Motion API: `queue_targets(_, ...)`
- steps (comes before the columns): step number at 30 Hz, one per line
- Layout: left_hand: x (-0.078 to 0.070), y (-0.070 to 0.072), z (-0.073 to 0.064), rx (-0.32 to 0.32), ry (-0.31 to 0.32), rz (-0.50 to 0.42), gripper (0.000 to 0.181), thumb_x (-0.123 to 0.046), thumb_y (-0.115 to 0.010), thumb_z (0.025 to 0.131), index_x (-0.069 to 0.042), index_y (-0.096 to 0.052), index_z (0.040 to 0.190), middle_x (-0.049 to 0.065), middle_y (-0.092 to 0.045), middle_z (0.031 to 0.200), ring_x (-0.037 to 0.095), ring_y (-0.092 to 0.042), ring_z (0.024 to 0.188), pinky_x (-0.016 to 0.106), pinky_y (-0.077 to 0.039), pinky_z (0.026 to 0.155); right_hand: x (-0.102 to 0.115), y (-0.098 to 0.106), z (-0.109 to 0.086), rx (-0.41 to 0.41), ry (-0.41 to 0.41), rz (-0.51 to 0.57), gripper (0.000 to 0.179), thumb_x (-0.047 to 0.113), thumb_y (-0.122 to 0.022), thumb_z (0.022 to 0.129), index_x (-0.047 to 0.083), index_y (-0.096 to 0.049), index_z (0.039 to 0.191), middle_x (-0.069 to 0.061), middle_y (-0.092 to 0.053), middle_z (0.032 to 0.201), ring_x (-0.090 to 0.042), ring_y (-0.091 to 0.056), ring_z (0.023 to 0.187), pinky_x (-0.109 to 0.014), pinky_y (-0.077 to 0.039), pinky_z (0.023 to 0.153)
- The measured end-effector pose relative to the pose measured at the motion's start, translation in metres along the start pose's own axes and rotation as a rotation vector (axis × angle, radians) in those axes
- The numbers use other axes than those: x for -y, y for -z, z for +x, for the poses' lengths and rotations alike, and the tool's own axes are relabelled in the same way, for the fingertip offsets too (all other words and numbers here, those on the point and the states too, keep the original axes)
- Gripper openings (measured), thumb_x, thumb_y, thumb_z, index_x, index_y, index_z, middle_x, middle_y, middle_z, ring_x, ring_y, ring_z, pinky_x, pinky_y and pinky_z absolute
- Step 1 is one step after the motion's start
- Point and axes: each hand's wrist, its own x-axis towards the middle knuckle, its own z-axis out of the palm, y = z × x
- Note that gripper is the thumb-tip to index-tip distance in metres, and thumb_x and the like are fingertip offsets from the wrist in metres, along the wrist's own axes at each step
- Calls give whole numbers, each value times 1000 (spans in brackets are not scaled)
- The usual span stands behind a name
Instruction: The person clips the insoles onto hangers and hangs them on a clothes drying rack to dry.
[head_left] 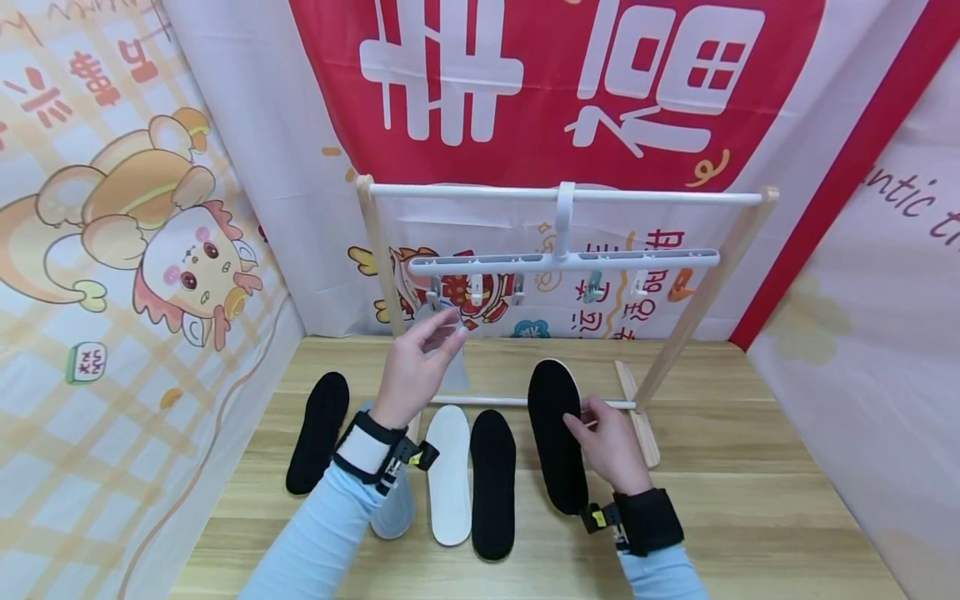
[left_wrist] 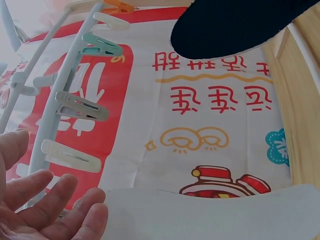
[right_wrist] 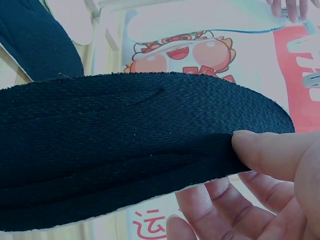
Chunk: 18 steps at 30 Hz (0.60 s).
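My right hand (head_left: 613, 446) pinches a black insole (head_left: 553, 433) along its right edge, thumb on the dark face and fingers behind, and holds it in front of the rack. The left hand (head_left: 420, 367) is raised near the left end of a light-blue clip hanger (head_left: 487, 265), its fingers loosely bent with nothing between them. Behind that hand a pale insole (head_left: 456, 371) hangs from the hanger's left end, partly hidden. In the left wrist view, the fingers are near a white clip (left_wrist: 72, 156) and a grey clip (left_wrist: 82, 106).
The hanger hooks over the top bar of a wooden-sided rack (head_left: 675, 333). On the table (head_left: 712, 517) lie a black insole (head_left: 318, 433) at left, a grey-blue insole (head_left: 393, 508) partly under the left wrist, a white insole (head_left: 450, 475) and another black insole (head_left: 493, 483).
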Motion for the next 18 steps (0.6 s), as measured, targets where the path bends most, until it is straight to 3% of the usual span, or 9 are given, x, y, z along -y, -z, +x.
queue_targets(12,-7,-7,18,2,-28,-46,47,-30,-60,101,-3,-56,138,15,-61,133,21,-64,114,33,-52,93,6,0,0,9,-3,11,13,21,-69,95,9,-65,95,-4,-62,86,-18,-58,73,-32,-48,65)
queue_targets(18,-11,-10,27,-10,-1,-69,50,-31,-59,101,-1,-53,140,17,-57,137,25,-59,121,31,-50,94,9,1,-1,11,11,20,12,20,-69,95,9,-66,96,-4,-63,86,-18,-59,74,-32,-48,65)
